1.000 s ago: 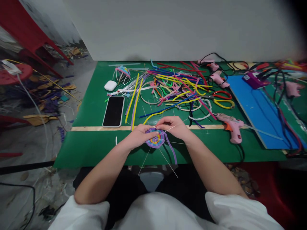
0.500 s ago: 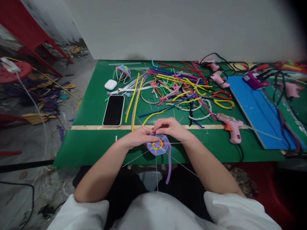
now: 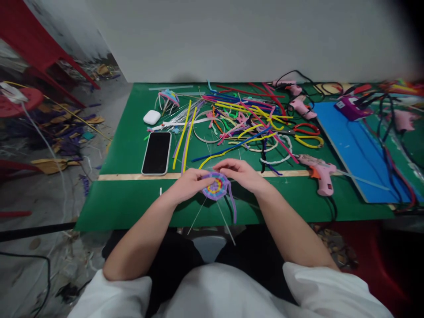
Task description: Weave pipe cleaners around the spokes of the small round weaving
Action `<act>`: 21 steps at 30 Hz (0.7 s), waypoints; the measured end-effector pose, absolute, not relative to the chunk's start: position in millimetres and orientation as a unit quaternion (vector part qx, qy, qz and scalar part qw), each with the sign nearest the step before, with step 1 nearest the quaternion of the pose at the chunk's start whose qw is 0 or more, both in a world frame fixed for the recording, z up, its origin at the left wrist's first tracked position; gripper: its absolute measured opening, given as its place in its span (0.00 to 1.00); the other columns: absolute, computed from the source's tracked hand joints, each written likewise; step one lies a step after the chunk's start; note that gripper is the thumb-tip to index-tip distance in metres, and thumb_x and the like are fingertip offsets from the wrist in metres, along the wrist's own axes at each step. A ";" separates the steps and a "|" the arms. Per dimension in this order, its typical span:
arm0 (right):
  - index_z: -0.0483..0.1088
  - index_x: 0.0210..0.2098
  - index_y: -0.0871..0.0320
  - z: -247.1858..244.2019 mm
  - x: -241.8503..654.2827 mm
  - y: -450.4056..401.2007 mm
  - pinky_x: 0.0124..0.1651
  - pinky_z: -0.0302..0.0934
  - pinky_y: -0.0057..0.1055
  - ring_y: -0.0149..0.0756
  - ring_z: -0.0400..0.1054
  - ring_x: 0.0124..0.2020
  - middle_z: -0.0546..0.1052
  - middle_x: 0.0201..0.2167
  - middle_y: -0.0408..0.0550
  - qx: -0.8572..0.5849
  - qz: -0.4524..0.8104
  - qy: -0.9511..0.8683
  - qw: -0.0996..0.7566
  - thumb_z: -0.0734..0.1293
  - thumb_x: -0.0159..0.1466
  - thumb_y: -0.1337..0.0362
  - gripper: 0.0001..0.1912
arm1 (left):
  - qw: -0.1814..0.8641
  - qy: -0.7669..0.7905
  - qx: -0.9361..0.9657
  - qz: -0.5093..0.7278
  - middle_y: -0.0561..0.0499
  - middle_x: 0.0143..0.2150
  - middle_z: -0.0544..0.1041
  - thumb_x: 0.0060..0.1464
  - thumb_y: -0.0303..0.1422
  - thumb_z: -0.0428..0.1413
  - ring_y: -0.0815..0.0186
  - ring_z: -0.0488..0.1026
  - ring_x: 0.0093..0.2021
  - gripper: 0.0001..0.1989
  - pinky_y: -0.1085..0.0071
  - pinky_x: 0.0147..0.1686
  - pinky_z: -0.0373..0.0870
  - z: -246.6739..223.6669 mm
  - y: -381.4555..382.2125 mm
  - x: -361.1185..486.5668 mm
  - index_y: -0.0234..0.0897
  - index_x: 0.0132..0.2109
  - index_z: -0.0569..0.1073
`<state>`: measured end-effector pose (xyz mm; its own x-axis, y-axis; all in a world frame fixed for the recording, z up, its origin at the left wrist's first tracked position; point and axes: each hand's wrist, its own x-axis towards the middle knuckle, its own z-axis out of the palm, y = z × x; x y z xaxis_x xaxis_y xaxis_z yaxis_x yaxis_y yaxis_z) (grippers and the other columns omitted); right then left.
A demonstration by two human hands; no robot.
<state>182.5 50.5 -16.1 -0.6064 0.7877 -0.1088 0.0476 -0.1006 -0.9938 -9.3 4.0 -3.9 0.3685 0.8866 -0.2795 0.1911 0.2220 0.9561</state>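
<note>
The head view shows a woven disc (image 3: 216, 187) held between two bare hands above the front part of a green tabletop (image 3: 122, 205). The disc is flat and roughly round with slightly angular edges, made of fuzzy strands in rings: purple at the rim, then light blue, with red and yellow bands around a purple middle. Thin, stiff pale spokes (image 3: 226, 222) stick out from it toward the person, and a soft purple strand (image 3: 233, 204) curves down from its right side.

The left hand (image 3: 189, 185) grips the disc's left side, thumb laid across the top face. The right hand (image 3: 243, 175) has its fingers bent at the far edge; whether they pinch anything is unclear.

Beyond lies a tangle of fuzzy stems (image 3: 253, 115) in yellow, blue, pink and white, with smooth, glossy surfaces on the phone (image 3: 157, 153) and the rounded white case (image 3: 152, 117). To the right are scissors (image 3: 308, 135) with red and yellow handles, a pink plastic glue gun (image 3: 322, 173) and a flat blue board (image 3: 353, 154).

Compared with the earlier frame, the disc sits farther from the person, and the purple strand's free end no longer reaches past the table's front edge.
</note>
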 end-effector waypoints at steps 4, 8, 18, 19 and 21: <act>0.71 0.42 0.55 -16.6 197.0 52.5 0.44 0.64 0.32 0.34 0.70 0.40 0.76 0.40 0.47 -0.374 0.622 -0.597 0.340 0.69 0.54 0.62 0.16 | 0.516 0.551 0.514 0.408 0.49 0.37 0.77 0.49 0.40 0.57 0.64 0.73 0.37 0.15 0.71 0.38 0.69 -5.6 7.4 -8.5 0.34 0.40 0.76; 0.69 0.47 0.52 -12.8 200.7 48.0 0.45 0.63 0.33 0.36 0.68 0.45 0.74 0.44 0.47 -0.403 0.551 -0.632 0.367 0.71 0.52 0.62 0.22 | 0.506 0.544 0.464 0.482 0.49 0.40 0.77 0.47 0.36 0.59 0.65 0.73 0.40 0.16 0.70 0.41 0.70 -7.6 9.2 -3.6 0.35 0.44 0.73; 0.74 0.35 0.56 -15.0 165.2 31.1 0.49 0.61 0.36 0.36 0.66 0.42 0.72 0.37 0.48 -0.450 0.322 -0.706 0.443 0.70 0.54 0.59 0.10 | 0.496 0.567 0.476 0.454 0.52 0.30 0.76 0.48 0.39 0.59 0.70 0.71 0.30 0.13 0.76 0.33 0.68 -7.1 3.0 12.7 0.33 0.38 0.76; 0.74 0.33 0.56 -15.8 163.6 30.4 0.47 0.61 0.35 0.36 0.67 0.41 0.72 0.35 0.48 -0.449 0.314 -0.705 0.450 0.69 0.54 0.59 0.08 | 0.494 0.566 0.472 0.461 0.52 0.30 0.76 0.48 0.39 0.58 0.70 0.71 0.30 0.13 0.76 0.33 0.68 -7.4 2.6 13.5 0.33 0.37 0.76; 0.73 0.29 0.57 -16.9 161.1 28.7 0.41 0.63 0.32 0.33 0.68 0.35 0.74 0.30 0.45 -0.445 0.322 -0.699 0.458 0.68 0.56 0.61 0.06 | 0.489 0.571 0.461 0.473 0.52 0.30 0.77 0.47 0.39 0.59 0.69 0.72 0.31 0.14 0.76 0.33 0.68 -8.8 2.1 14.7 0.34 0.37 0.76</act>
